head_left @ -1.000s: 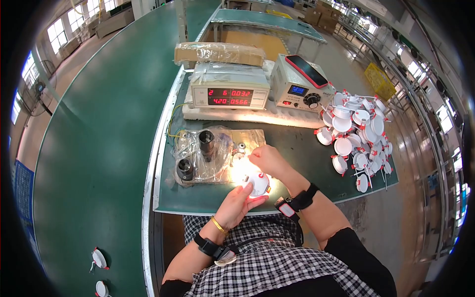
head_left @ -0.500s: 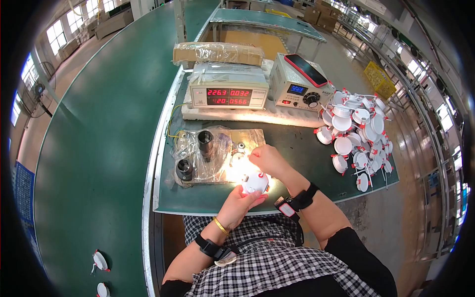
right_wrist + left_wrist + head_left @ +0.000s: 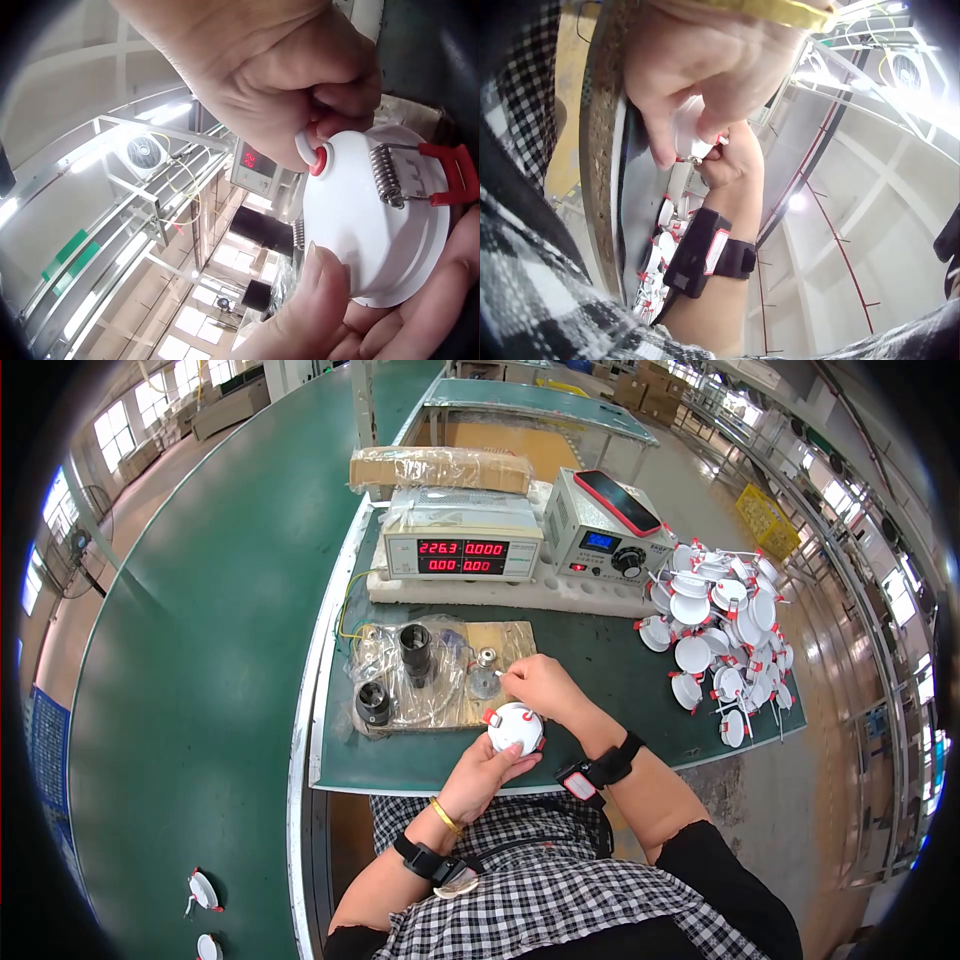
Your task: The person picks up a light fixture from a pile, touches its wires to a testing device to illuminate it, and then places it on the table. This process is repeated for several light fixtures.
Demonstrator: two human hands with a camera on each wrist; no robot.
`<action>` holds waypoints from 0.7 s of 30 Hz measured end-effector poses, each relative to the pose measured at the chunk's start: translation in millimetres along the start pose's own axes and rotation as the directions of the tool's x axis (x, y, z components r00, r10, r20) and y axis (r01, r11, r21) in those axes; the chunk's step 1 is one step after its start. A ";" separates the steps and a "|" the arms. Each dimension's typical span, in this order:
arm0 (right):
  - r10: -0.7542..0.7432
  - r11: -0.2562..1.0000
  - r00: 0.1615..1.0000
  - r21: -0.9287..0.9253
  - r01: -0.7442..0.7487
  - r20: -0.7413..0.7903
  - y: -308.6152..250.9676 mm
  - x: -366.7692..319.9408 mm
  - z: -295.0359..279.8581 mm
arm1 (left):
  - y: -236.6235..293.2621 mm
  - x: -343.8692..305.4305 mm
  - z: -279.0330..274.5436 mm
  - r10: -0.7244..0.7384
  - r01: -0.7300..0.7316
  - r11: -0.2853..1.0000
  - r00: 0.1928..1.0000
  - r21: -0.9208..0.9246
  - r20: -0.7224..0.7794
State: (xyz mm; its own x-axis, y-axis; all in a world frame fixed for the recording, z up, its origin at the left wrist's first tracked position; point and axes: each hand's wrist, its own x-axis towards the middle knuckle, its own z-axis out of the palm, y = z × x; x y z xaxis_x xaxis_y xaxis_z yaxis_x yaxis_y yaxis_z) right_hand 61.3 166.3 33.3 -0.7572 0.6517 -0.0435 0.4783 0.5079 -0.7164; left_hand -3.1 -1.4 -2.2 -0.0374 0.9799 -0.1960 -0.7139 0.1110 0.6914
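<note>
My left hand (image 3: 478,778) holds a white round downlight (image 3: 512,732) by its edge, thumb on the housing and fingers beneath the rim. The housing carries coiled springs (image 3: 385,176) and red-tipped clips (image 3: 457,174). A short white cable (image 3: 305,148) leaves it through a red grommet (image 3: 320,161). My right hand (image 3: 548,688) pinches this cable, its fingers curled and partly hiding the far end. Just beyond the fingertips, a metal disc (image 3: 483,683) and a small metal post (image 3: 487,657) sit on a plastic-wrapped wooden board (image 3: 450,713). The downlight is unlit.
Two black cylinders (image 3: 415,655) stand on the board's left. Behind are a meter (image 3: 462,555) with red digits and a dial box (image 3: 605,540) bearing a phone (image 3: 620,503). Many downlights (image 3: 715,625) are heaped at right; two more (image 3: 203,890) lie on the left green surface.
The downlight was shining brightly and is now dark. The meter's current and other lower readings have dropped to zero. My left hand has turned the downlight slightly; my right hand stays nearly still.
</note>
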 end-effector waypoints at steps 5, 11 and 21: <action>0.018 1.000 1.000 0.008 -0.018 0.012 -2.6 -1.4 -2.2 | 2.7 -1.2 0.6 -0.007 0.007 1.000 1.000 -0.009 0.022; 0.023 1.000 1.000 0.016 -0.023 0.000 -2.3 -1.8 -2.5 | 3.3 -0.9 2.4 0.018 -0.018 1.000 1.000 0.021 0.019; -0.004 1.000 1.000 0.024 0.004 -0.025 -3.6 -3.8 -3.3 | 6.0 -3.6 4.1 0.005 -0.006 0.999 1.000 0.039 0.030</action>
State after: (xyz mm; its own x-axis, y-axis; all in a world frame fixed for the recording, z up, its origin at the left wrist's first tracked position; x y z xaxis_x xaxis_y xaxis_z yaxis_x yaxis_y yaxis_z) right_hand 63.9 163.9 38.3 -0.7477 0.6636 -0.0234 0.4643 0.4973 -0.7329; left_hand -4.4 -3.6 5.6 -0.0198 0.9850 -0.1714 -0.6860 0.1113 0.7191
